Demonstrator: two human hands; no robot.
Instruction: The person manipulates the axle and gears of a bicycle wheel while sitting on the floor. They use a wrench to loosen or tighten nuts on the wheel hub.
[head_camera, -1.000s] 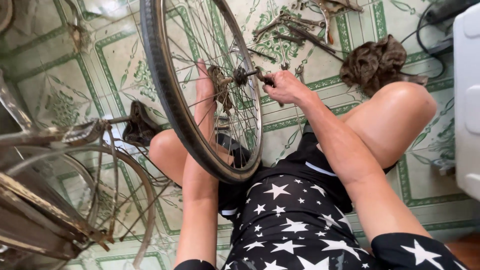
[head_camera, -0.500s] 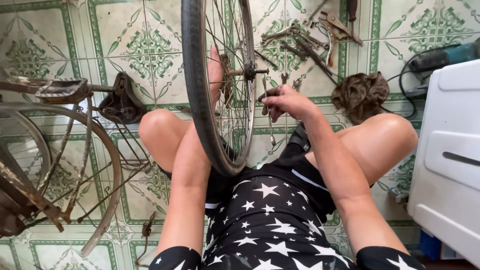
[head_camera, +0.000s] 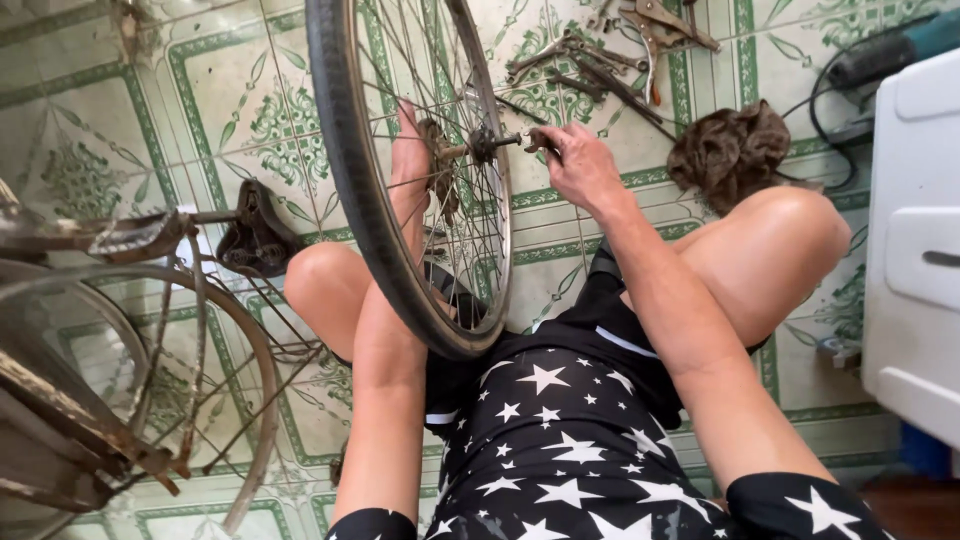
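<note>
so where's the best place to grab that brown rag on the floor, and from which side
Take the brown rag by its bunched top folds, pinching from straight above. It lies crumpled in a soft heap on the tiled floor, so the raised creases give a grip. Come from the right knee side: pliers and tools lie beyond it and a black cable runs to its right.

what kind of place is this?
Probably a home or small shop floor used for bicycle repair: patterned tiled floor, a pile of hand tools, a rusty bicycle frame, and a bicycle wheel held between the person's knees.
</note>
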